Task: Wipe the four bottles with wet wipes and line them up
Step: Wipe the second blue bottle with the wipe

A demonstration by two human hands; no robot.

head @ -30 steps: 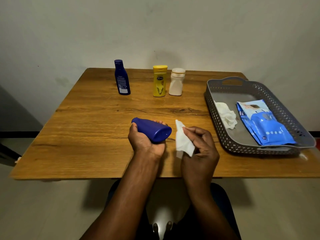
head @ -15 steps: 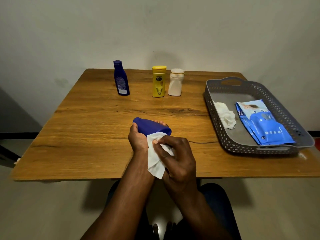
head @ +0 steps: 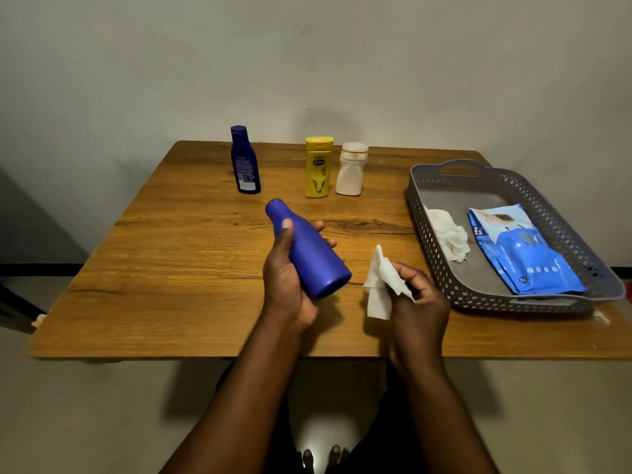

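White wipe: my right hand (head: 419, 295) pinches the wet wipe (head: 379, 285) in curled fingers (head: 407, 277); half a second ago it was pressed on the bottle's base, now it hangs just right of it, apart.
Blue bottle: my left hand (head: 287, 278) grips the plain blue bottle (head: 307, 249), thumb along its side; it has swung so the cap points far-left and the base toward me, above the near middle of the desk (head: 154, 268).
Meaning: I judge the base is wiped; the body or cap comes next.
Far row: dark blue bottle (head: 245, 160), yellow bottle (head: 318, 167) and white bottle (head: 352, 169) stand upright, with a gap after the first.
Right side: grey basket (head: 424, 213) holds a crumpled wipe (head: 449, 236) and the wipes pack (head: 523, 251).
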